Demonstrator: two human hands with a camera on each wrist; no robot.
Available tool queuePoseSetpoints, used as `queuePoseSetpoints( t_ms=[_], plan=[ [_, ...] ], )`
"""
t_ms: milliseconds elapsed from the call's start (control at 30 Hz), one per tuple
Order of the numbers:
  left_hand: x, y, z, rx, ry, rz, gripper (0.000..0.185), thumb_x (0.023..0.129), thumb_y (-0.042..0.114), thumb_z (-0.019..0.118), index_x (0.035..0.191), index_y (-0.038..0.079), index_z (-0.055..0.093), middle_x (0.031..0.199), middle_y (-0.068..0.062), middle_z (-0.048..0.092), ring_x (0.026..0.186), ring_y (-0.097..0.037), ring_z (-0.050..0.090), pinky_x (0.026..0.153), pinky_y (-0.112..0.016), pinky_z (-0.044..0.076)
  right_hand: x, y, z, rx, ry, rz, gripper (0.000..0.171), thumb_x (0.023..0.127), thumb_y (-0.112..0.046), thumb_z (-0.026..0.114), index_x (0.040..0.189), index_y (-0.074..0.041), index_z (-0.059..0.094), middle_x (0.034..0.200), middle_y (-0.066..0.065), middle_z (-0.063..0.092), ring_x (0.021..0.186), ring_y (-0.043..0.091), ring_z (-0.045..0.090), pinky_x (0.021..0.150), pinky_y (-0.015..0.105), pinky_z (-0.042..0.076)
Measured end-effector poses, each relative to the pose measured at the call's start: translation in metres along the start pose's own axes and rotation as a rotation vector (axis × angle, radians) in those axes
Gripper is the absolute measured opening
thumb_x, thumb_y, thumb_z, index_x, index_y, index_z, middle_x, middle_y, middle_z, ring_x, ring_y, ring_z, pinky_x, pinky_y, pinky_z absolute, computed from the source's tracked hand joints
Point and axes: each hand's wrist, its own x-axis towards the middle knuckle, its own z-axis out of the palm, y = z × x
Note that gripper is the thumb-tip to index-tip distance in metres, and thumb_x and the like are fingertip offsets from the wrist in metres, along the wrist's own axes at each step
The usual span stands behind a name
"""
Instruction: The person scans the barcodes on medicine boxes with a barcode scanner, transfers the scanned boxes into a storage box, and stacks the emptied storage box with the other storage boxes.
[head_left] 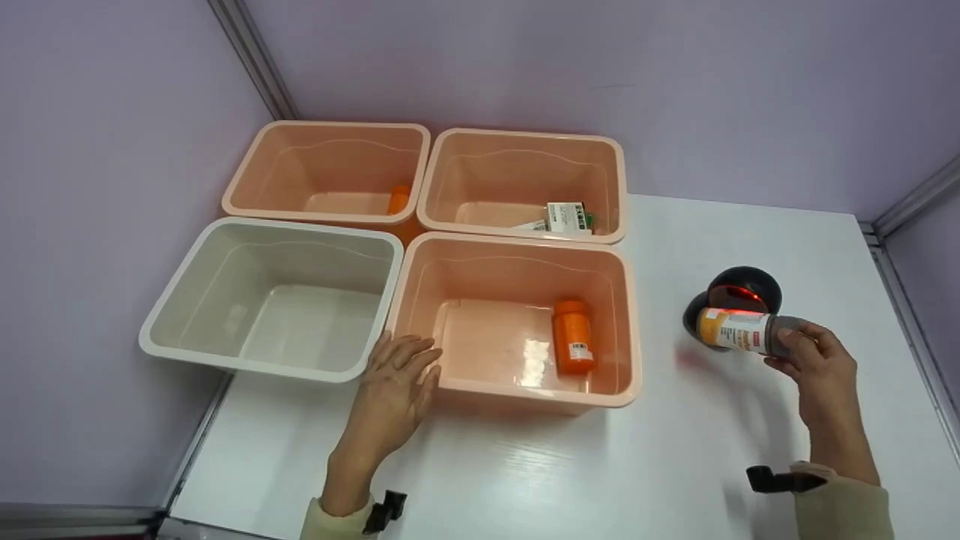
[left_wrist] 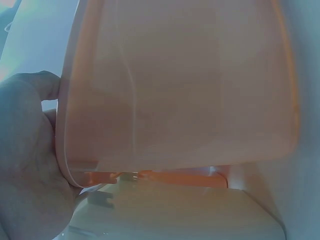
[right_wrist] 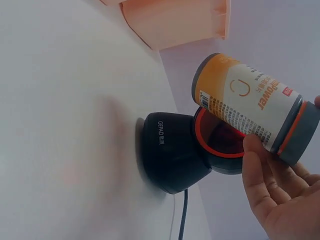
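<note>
My right hand (head_left: 806,352) grips a white-and-orange labelled bottle (head_left: 739,330) by its grey cap end and holds it sideways in front of a black barcode scanner (head_left: 731,296) with a red glowing window. In the right wrist view the bottle (right_wrist: 250,107) hangs just before the scanner (right_wrist: 172,157), my fingers (right_wrist: 262,172) curled round the cap. My left hand (head_left: 394,390) rests with straight fingers against the front left corner of the near pink bin (head_left: 626,330), which holds an orange bottle (head_left: 574,337). The left wrist view shows that bin's wall (left_wrist: 180,90) close up.
A white bin (head_left: 169,296) stands left of the near pink bin. Behind are two more pink bins: the left one (head_left: 247,169) holds an orange item (head_left: 398,199), the right one (head_left: 619,180) a small box (head_left: 566,217). Purple walls enclose the white table (head_left: 600,465).
</note>
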Motion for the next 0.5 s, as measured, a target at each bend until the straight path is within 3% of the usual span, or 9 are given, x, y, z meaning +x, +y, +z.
queuePoseSetpoints(
  t_ms=[500],
  plan=[
    [-0.0008,-0.0010,0.0014,-0.013,0.011,-0.001,0.030,0.097,0.033,0.048,0.110,0.016,0.069,0.118,0.002,0.064,0.122,-0.021,0.052,0.119,-0.042,0.020,0.0050,-0.0041,0.0084,-0.254,-0.016,-0.194,0.039,0.088,-0.010,0.063,0.126,-0.007,0.053,0.107,-0.009,0.056,0.092,0.002,0.057,0.069,0.009,0.052]
  ],
)
